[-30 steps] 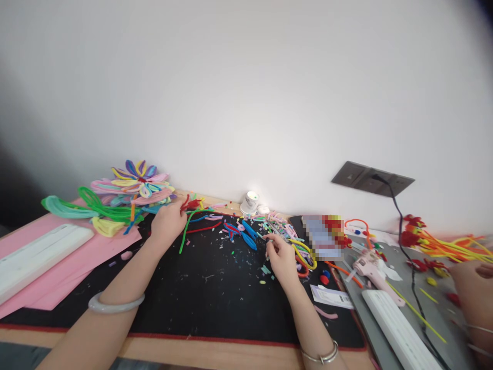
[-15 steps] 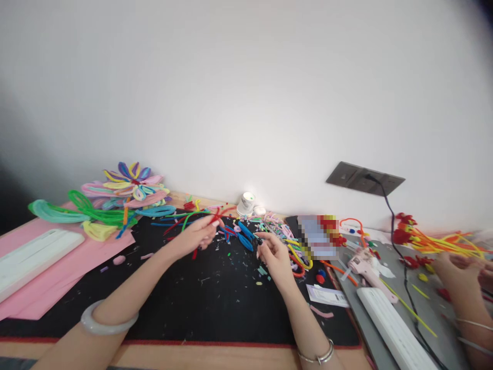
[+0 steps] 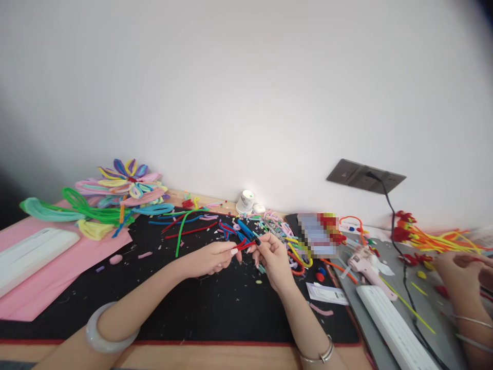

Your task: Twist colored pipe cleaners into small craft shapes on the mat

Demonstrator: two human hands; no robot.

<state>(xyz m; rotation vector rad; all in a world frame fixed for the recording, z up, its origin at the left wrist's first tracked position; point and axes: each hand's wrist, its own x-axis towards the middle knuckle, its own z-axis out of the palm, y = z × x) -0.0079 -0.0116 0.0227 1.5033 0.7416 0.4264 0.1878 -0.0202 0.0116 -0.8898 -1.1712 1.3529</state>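
My left hand [image 3: 215, 257] is closed in a pinch on a short red pipe cleaner piece [image 3: 242, 245], which points right toward my other hand. My right hand [image 3: 272, 254], also closed, has its thumb and fingertips at the far end of the red piece. From its fingertips, blue looped pipe cleaners [image 3: 245, 230] extend up and left; they seem to be in its grip, though the fingers partly hide the contact. Both hands are above the black mat [image 3: 154, 308]. Beyond them lie loose red pipe cleaners [image 3: 190, 230] and a bent green pipe cleaner [image 3: 179, 240].
A multicoloured pipe cleaner flower [image 3: 131, 180] rests at the left on pink paper [image 3: 96, 262], near a white bar [image 3: 34, 259]. A white cup [image 3: 245, 202] stands by the wall. At right are a pink glue gun [image 3: 365, 267], black cord [image 3: 405, 277] and another person's hand [image 3: 456, 272].
My left hand has moved right and slightly down with the red pipe cleaner, bringing it to my right hand. The right hand has stayed nearly in place.
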